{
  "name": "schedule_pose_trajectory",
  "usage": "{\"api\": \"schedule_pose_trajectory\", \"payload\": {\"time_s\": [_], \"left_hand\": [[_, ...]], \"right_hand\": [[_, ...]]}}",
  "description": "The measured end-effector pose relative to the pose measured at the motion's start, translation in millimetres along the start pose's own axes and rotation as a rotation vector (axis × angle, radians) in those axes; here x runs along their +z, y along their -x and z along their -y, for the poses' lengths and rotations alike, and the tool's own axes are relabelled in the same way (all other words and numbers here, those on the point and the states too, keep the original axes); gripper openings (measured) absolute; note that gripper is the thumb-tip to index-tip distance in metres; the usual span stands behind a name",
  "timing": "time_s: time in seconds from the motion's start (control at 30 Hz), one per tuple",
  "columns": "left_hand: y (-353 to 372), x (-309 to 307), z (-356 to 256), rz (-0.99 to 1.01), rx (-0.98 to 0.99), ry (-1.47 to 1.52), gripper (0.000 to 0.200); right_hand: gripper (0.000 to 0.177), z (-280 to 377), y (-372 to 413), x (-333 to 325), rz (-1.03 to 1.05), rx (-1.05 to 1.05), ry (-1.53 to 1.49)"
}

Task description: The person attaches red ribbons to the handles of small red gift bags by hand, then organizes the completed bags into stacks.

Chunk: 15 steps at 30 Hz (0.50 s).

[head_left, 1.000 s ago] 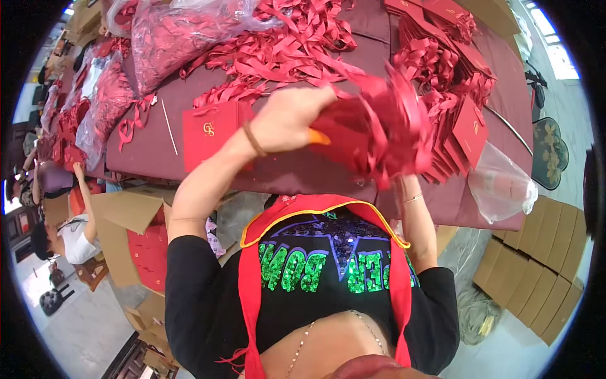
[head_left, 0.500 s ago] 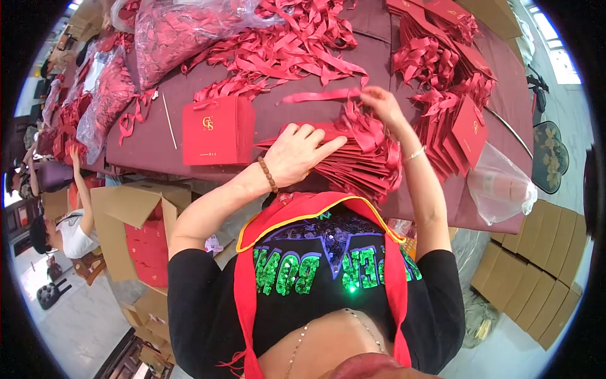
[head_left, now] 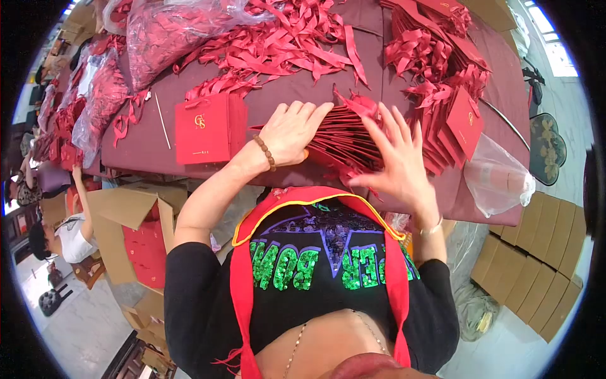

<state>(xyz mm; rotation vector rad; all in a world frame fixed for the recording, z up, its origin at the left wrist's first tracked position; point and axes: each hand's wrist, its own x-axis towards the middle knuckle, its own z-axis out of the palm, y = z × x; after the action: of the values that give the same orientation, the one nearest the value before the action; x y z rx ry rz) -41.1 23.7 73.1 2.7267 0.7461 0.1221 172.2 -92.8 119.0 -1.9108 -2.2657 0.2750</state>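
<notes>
My left hand (head_left: 293, 134), with a wooden bead bracelet at the wrist, grips the left end of a stack of red paper bags (head_left: 347, 134). The bags' edges fan out to the right, with red ribbon handles (head_left: 358, 104) bunched at the upper end. My right hand (head_left: 401, 158) is open, fingers spread, right at the stack's right end. To the left, an upright row of red bags (head_left: 205, 129) with gold lettering faces me. More red bags with ribbons (head_left: 464, 123) lie fanned to the right of my right hand.
Loose red ribbons (head_left: 284, 47) heap on the dark red tablecloth (head_left: 142, 145). A ribbon-filled plastic bag (head_left: 170, 41) lies at the far left. Cardboard boxes stand at left (head_left: 113, 208) and right (head_left: 530, 252). Another person (head_left: 76, 237) reaches toward the table at left.
My right hand has let go of a ribbon it held out above the stack and moved down to the stack's right end, fingers spreading. My left hand keeps its hold on the bags.
</notes>
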Motion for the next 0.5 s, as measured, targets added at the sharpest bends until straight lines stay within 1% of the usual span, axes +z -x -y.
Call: {"api": "schedule_pose_trajectory", "payload": {"time_s": [0.07, 0.1, 0.13, 0.17, 0.2, 0.23, 0.27, 0.3, 0.37, 0.43, 0.47, 0.5], "left_hand": [[-1.7, -1.6, 2.1, -0.002, 0.013, 0.009, 0.086], [-3.7, -5.1, 2.3, 0.05, 0.004, 0.014, 0.088], [-4.5, -2.9, 5.8, 0.034, 0.028, 0.053, 0.09], [-3.8, -1.6, 9.2, 0.016, 0.052, 0.091, 0.093], [-3.2, -10.8, 8.7, 0.087, 0.071, 0.112, 0.103], [-1.4, -14.6, 9.1, 0.096, 0.065, 0.126, 0.107], [0.8, -16.5, 10.4, 0.105, 0.058, 0.139, 0.111], [3.3, -12.7, 17.1, 0.042, 0.103, 0.116, 0.116], [5.8, -16.1, 19.7, 0.021, 0.083, 0.108, 0.117], [9.3, -16.7, 20.6, 0.023, 0.047, 0.086, 0.117], [10.6, -14.0, 22.0, -0.007, 0.052, 0.11, 0.117], [10.3, -12.3, 22.4, -0.038, 0.057, 0.135, 0.117]], "right_hand": [[0.098, 7.9, 21.7, 12.1, 0.036, 0.017, -0.07], [0.096, 10.5, 24.8, 22.9, 0.007, 0.041, -0.094], [0.093, 12.8, 27.8, 34.6, -0.022, 0.066, -0.119], [0.086, 10.4, 27.6, 47.4, -0.11, 0.082, -0.183], [0.083, 7.0, 27.0, 56.7, -0.186, 0.077, -0.271], [0.079, 4.7, 25.5, 61.7, -0.26, 0.071, -0.36], [0.075, 5.7, 22.0, 61.6, -0.289, 0.092, -0.335], [0.076, 5.3, 18.6, 63.3, -0.332, 0.085, -0.343], [0.075, 3.8, 13.1, 66.9, -0.398, 0.064, -0.351], [0.072, 1.7, 10.5, 69.9, -0.468, 0.075, -0.573], [0.07, 0.4, 11.3, 72.6, -0.499, 0.136, -0.535], [0.07, -1.3, 13.2, 72.2, -0.501, 0.134, -0.532]]}}
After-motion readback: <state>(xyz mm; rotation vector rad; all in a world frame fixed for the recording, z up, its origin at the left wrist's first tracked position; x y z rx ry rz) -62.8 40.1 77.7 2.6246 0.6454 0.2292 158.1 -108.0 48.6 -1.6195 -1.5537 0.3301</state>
